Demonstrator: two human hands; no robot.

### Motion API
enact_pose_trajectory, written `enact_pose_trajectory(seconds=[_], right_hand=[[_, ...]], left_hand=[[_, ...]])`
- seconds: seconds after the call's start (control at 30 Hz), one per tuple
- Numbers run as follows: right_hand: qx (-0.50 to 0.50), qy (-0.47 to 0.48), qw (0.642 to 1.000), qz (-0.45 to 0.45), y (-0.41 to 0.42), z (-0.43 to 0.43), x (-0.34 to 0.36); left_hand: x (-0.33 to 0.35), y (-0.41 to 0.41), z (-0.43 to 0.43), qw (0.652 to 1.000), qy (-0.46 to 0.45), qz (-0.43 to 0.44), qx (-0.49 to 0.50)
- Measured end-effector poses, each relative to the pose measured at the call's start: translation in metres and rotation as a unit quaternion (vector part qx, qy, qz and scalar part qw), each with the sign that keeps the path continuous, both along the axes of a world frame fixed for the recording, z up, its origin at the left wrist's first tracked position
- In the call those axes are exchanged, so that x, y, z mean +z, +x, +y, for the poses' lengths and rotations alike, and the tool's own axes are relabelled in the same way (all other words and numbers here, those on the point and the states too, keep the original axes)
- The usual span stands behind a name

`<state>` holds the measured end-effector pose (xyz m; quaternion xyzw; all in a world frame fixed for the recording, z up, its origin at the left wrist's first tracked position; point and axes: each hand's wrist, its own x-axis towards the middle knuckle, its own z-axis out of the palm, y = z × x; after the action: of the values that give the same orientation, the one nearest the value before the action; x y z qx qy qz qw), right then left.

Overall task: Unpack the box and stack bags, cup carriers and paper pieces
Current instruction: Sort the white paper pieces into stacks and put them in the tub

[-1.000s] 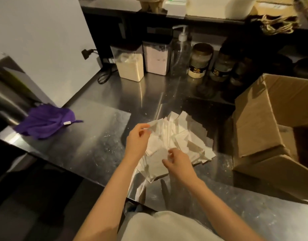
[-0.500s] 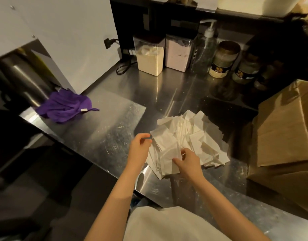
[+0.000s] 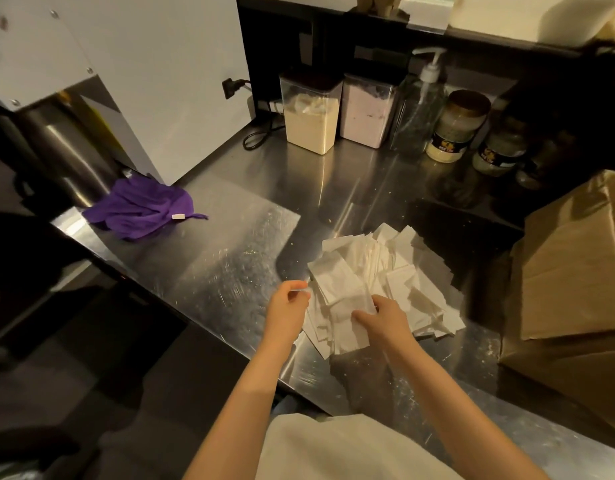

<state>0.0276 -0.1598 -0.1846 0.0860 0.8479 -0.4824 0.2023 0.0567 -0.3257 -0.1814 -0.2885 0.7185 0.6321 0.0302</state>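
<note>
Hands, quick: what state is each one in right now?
Left hand: closed, pinching the left edge of the paper pieces.
Right hand: closed, fingers curled on the same paper pieces.

White rectangular paper pieces lie in a loose, fanned heap on the steel bench close to its near edge, the sheets overlapping at mixed angles. At the heap's near end the left hand pinches a sheet's edge and the right hand curls its fingers over the top sheets. The brown cardboard box sits near the heap toward the bench's right end, one flap sloping down on the heap's side.
</note>
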Motion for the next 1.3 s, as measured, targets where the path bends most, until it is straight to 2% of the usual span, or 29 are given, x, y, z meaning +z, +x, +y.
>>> enact_pose_trajectory(seconds=[0.17,0.3,0.4,0.5,0.57,0.7,0.87,1.03,1.2,1.3], right_hand=[[-0.052,-0.148,0.988,-0.008,0.006,0.02,0.026],[-0.076,-0.239,0.968,-0.015,0.005,0.027,0.047],[-0.034,-0.254,0.967,-0.016,0.004,0.022,0.061],[0.041,-0.237,0.97,-0.025,0.008,0.012,0.067],[0.064,-0.2,0.977,-0.029,0.009,0.005,0.064],[0.053,-0.118,0.992,-0.015,0.006,-0.009,0.06],[0.059,-0.108,0.992,-0.006,0.001,-0.014,0.056],[0.105,-0.098,0.99,0.01,0.001,-0.012,0.055],[0.042,0.038,0.985,0.163,-0.014,-0.015,0.045],[0.067,0.105,0.971,0.202,-0.022,-0.019,0.03]], left_hand=[[0.002,0.001,0.006,0.999,0.037,0.002,0.022],[0.018,-0.001,0.015,0.983,0.179,-0.002,0.03],[0.03,0.0,0.022,0.943,0.331,0.007,-0.034],[0.038,0.004,0.022,0.917,0.383,0.002,-0.11],[0.039,0.004,0.02,0.927,0.359,0.002,-0.11],[0.034,0.006,0.021,0.93,0.351,0.014,-0.11],[0.032,0.005,0.021,0.924,0.367,0.006,-0.104],[0.025,0.001,0.016,0.932,0.361,0.005,-0.045],[0.018,0.001,-0.009,0.931,0.351,0.02,0.099],[0.013,0.006,-0.028,0.923,0.355,0.04,0.142]])
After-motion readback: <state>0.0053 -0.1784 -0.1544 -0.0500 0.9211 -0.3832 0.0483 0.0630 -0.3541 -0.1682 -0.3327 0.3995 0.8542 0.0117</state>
